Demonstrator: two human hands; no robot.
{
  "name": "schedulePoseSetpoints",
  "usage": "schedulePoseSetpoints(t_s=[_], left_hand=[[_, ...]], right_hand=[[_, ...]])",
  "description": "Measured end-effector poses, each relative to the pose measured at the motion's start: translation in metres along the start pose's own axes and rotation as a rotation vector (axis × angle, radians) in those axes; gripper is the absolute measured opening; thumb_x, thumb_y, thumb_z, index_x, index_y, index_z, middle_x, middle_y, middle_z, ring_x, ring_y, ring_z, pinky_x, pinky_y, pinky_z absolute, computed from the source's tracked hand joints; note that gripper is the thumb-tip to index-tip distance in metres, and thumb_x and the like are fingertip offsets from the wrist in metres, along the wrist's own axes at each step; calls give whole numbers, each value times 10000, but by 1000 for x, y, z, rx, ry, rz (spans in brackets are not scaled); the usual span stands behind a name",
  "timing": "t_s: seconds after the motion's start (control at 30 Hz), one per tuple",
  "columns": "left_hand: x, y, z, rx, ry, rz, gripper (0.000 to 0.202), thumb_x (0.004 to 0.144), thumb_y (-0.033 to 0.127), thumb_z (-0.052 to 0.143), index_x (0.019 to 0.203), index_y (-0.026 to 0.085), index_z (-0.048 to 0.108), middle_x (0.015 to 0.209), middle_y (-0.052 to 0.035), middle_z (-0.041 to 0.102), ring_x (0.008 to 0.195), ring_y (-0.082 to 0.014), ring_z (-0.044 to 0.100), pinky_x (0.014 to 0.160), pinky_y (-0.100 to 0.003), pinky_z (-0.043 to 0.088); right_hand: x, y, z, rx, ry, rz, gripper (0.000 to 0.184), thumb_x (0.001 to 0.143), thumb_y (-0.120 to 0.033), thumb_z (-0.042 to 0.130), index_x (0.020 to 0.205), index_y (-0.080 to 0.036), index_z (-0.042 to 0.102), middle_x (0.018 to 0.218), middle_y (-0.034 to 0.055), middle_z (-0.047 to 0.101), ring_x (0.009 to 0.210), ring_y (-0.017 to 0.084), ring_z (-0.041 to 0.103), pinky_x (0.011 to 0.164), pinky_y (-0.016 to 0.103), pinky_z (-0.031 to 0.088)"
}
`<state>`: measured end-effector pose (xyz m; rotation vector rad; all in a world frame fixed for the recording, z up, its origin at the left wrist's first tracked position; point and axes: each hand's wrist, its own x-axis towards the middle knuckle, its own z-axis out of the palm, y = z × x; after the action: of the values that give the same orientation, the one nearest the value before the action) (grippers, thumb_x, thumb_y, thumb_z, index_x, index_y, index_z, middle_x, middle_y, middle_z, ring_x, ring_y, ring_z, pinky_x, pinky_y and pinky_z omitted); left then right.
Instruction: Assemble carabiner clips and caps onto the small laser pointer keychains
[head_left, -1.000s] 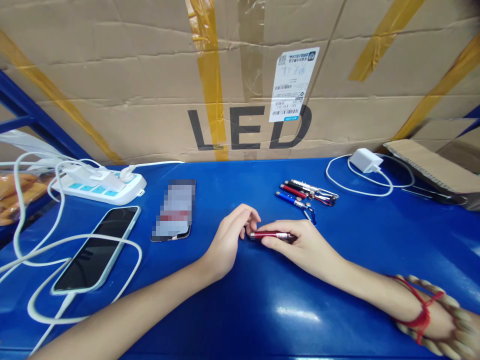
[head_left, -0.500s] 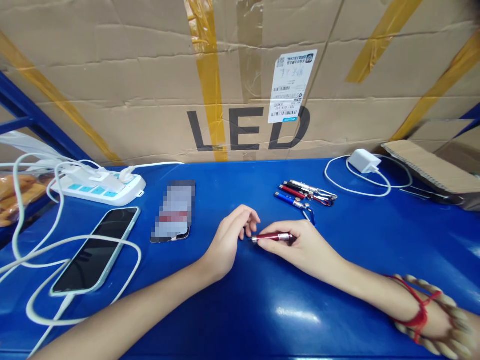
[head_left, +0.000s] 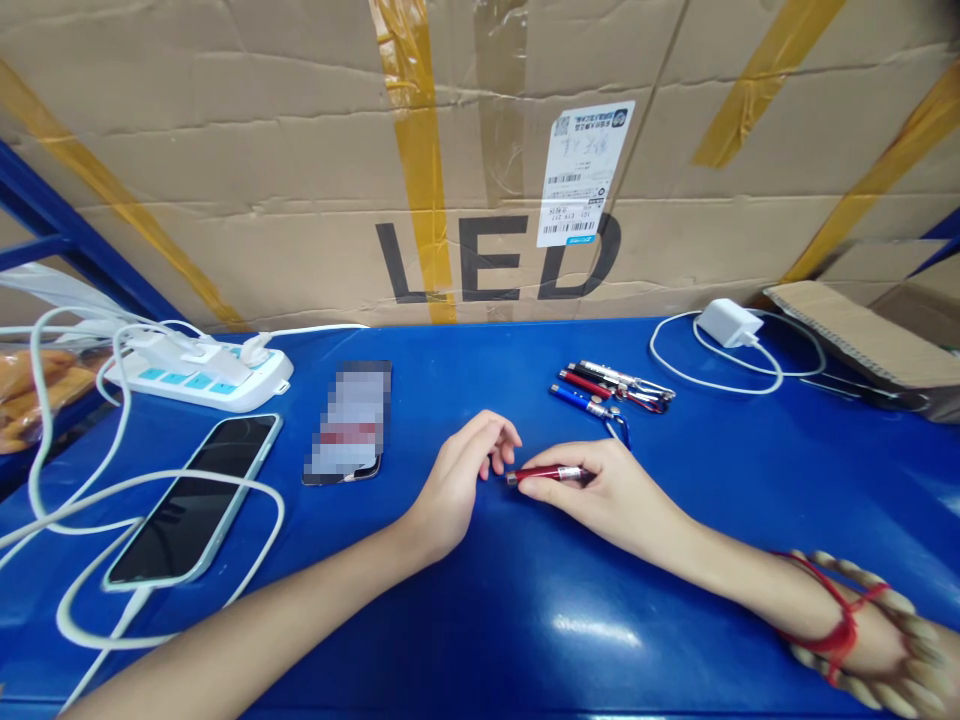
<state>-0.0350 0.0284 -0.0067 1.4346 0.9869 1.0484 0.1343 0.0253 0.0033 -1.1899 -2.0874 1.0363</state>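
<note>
Between the thumb and fingers of my right hand [head_left: 600,485] lies a slim red mini flashlight [head_left: 536,477], its metal tip pointing left, just above or on the blue table; its rear end is hidden in the palm. My left hand [head_left: 469,470] rests on its side close to that tip, fingers loosely curled and holding nothing. Beyond my right hand lie several similar tubes with clips, among them a blue mini flashlight [head_left: 577,400] and a red one [head_left: 585,382].
A phone with a blurred screen [head_left: 347,420] lies left of my hands. Farther left are a cabled phone [head_left: 195,505] and a white power strip [head_left: 214,380]. A white charger [head_left: 729,322] sits at the back right. A large cardboard box [head_left: 300,200] walls off the table's back.
The red mini flashlight has shifted very slightly in my right hand, and its tip looks darker. Otherwise both hands have stayed in place.
</note>
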Motion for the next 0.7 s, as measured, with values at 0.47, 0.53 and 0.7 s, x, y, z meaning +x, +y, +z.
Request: schedulePoseSetpoints(t_s=[0.47,0.53,0.7], left_hand=[[1,-2,-1,-3,-4,-8,284,884,320,321,767,161,525,674,-1,500,624,-127,451,560,-233,319],[1,-1,0,-8,-7,0,286,890,315,315,775,160,526,678,0,500,628,-125,453,563,-232,320],[-1,2,1,3,-7,11,286,902,296,304,778,153,519,683,-2,496,628,-119,444,567,-230,319]], right_hand=[[1,3,0,57,10,-21,225,784,-386,609,870,-209,718,841,4,708,726,166,633,639,239,469],[1,1,0,55,20,-15,205,781,-366,614,852,-207,721,827,2,709,715,164,632,630,235,467],[1,1,1,61,20,-4,207,794,-355,590,854,-206,722,817,2,709,691,157,630,598,228,459]])
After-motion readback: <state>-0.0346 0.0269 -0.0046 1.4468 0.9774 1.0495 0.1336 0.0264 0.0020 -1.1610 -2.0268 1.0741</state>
